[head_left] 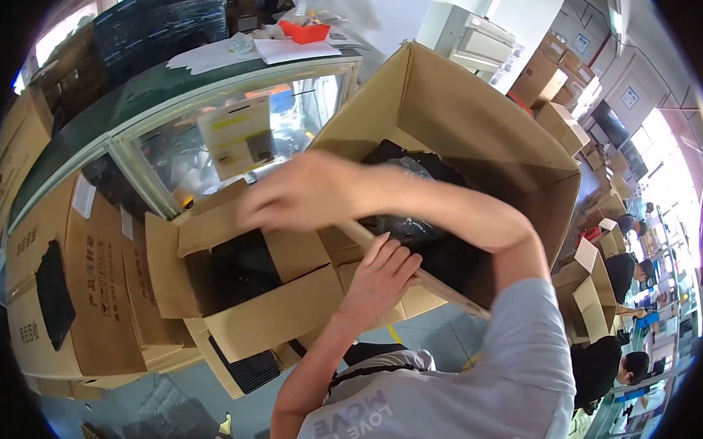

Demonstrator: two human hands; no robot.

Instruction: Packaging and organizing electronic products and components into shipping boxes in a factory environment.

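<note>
My left hand [380, 276] has its fingers hooked over the near edge of a large open cardboard box [479, 119]. Inside that box lie black pieces [455, 258] and a clear plastic bag [412, 169]; my right forearm covers part of them. Reaching leftward across the box, my right hand [302, 193] is smeared by motion, so its fingers cannot be read. It is above the flaps of a smaller open cardboard box [286, 314], which has something black and flat [243, 271] inside.
A green-topped glass cabinet [150, 96] runs behind the boxes, bearing papers [295, 52] and a red tray [304, 32]. Printed cartons [101, 288] stand at left. Below the smaller box is a black ribbed item [245, 371]. Several people work at the far right.
</note>
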